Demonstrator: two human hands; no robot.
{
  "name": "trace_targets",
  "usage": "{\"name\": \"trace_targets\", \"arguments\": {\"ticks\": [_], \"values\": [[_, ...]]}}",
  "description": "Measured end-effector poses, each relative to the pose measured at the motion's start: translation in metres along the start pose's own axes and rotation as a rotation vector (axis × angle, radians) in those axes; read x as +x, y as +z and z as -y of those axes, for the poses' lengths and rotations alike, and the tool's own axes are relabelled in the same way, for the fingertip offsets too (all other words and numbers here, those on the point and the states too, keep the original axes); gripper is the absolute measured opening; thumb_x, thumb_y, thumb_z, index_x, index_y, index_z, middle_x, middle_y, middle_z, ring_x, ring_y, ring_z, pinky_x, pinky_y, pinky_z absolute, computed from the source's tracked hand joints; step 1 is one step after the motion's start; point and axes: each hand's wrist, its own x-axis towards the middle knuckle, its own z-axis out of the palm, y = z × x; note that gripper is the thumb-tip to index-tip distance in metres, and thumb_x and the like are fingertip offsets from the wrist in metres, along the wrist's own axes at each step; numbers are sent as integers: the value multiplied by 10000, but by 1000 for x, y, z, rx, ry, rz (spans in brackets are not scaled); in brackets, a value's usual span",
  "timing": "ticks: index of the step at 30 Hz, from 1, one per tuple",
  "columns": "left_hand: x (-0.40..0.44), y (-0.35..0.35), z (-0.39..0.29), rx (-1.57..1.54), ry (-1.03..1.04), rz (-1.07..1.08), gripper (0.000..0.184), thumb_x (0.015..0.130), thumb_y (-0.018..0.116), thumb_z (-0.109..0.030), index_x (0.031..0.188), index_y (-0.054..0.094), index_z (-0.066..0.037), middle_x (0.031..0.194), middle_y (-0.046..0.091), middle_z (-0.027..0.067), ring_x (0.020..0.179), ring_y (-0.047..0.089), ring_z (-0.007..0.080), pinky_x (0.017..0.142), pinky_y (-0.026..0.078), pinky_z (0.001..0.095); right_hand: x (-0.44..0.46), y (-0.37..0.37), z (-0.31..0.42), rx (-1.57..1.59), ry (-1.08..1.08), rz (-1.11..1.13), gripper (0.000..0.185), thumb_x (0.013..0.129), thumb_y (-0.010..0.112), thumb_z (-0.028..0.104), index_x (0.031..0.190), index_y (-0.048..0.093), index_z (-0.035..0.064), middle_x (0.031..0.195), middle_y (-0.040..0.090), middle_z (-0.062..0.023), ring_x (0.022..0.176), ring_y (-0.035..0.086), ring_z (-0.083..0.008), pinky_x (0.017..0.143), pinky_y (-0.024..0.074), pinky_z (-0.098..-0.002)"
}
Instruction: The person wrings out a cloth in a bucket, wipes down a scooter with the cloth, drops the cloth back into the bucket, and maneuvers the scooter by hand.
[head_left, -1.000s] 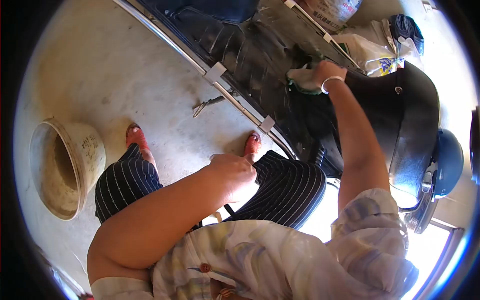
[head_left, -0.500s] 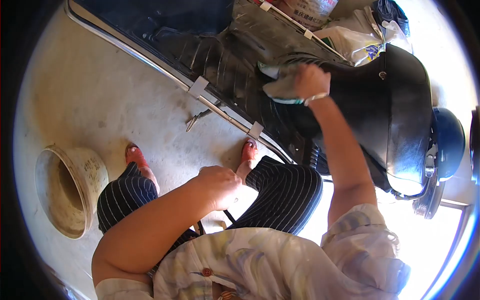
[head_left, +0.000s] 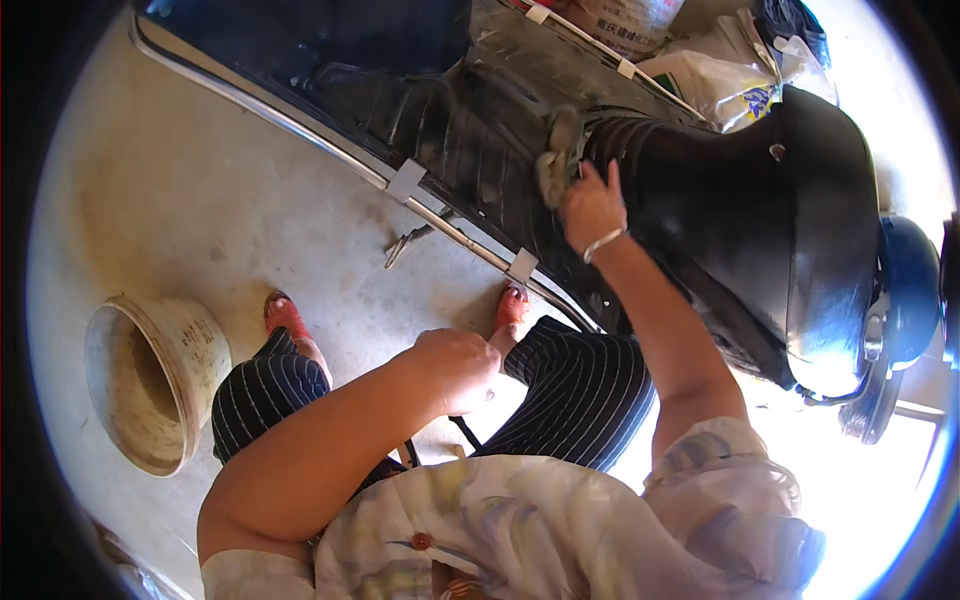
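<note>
My right hand [head_left: 597,208], with a pale band at the wrist, is over the black ribbed floor [head_left: 470,150] of a scooter-like vehicle, close to its black curved body [head_left: 710,200]. A greyish-green cloth [head_left: 553,170], smeared by motion, hangs at its fingers. Two of those fingers stick up while the others close against the cloth. My left hand [head_left: 455,370] is curled into a fist above my lap, near my knee. Its fingertips face away, so whatever it may hold is hidden.
A metal rail [head_left: 300,130] runs along the vehicle's near side. On the concrete floor at left, a dirty white bucket [head_left: 205,350] lies tilted. Plastic bags [head_left: 705,75] sit beyond the vehicle. A blue rounded part [head_left: 908,290] stands at right.
My right hand has moved a little left and down with the cloth, turning so that two fingers lift. The cloth looks more bunched. My left hand stays curled; the whole view has shifted slightly.
</note>
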Motion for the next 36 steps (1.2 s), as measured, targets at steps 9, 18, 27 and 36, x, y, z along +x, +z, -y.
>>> {"name": "trace_targets", "arguments": {"ticks": [9,18,27,36], "values": [[21,-16,7,-138,-74,-891,498,760,577,-269,1153,373,-41,1066,485,156,946,504,280,801,413,408,-69,-75,36,1013,121,-512,273,633,631,150,832,547,-18,819,556,-175,739,552,-353,631,454,-381],[6,-46,9,-1755,-41,-861,282,816,535,-281,1069,485,-167,996,511,15,927,489,156,737,430,355,-84,-95,68,1685,-371,-467,437,604,672,59,1025,566,8,1009,543,-199,884,560,-281,778,447,-331],[-89,-101,-3,-1452,153,-1584,233,817,540,-201,1001,491,-67,904,560,50,793,567,157,667,481,284,-59,-93,82,1826,-358,-468,156,686,588,22,836,628,7,666,583,-91,593,552,-117,527,433,-244],[-144,-240,-58,545,321,-1917,320,716,603,-168,981,489,-30,917,472,148,885,423,304,774,345,386,-51,-95,92,1445,-463,-423,164,671,622,114,816,620,37,683,601,-153,561,582,-238,526,462,-306]]}}
